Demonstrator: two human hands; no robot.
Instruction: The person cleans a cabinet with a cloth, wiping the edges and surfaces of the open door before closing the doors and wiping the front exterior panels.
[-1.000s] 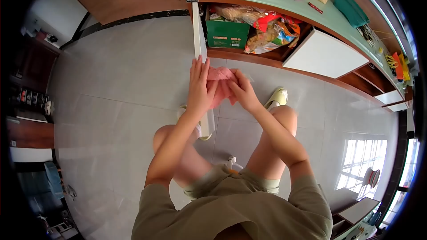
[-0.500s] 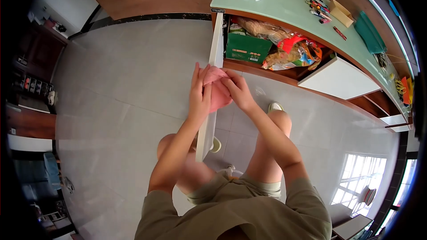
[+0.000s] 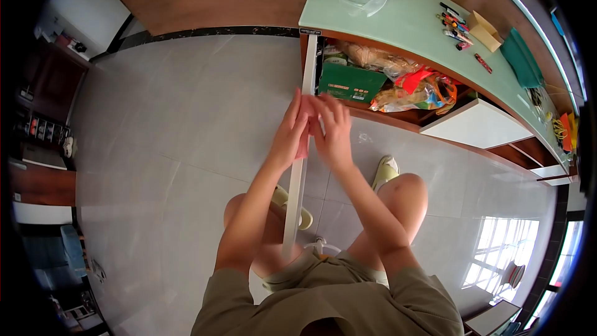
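A soft pink cloth (image 3: 303, 148) sits between a person's bare left hand (image 3: 287, 139), which grasps it, and blurred right hand (image 3: 334, 139), touching, its grip unclear; the visible strip runs lengthwise along a flat white cabinet door (image 3: 294, 205).

Pink is seen on the cloth (image 3: 303, 149). The countertop (image 3: 398, 31) is coloured pale green and edged in brown; toward its back edge, teal is shown by a bin (image 3: 521, 62) and tan by a small box (image 3: 484, 32). Beneath its front edge, a green carton (image 3: 348, 79) is printed in paler marks, and plastic packaging (image 3: 413, 82) is patterned in red, orange and blue. The floor (image 3: 186, 106) is tiled in faintly veined grey.
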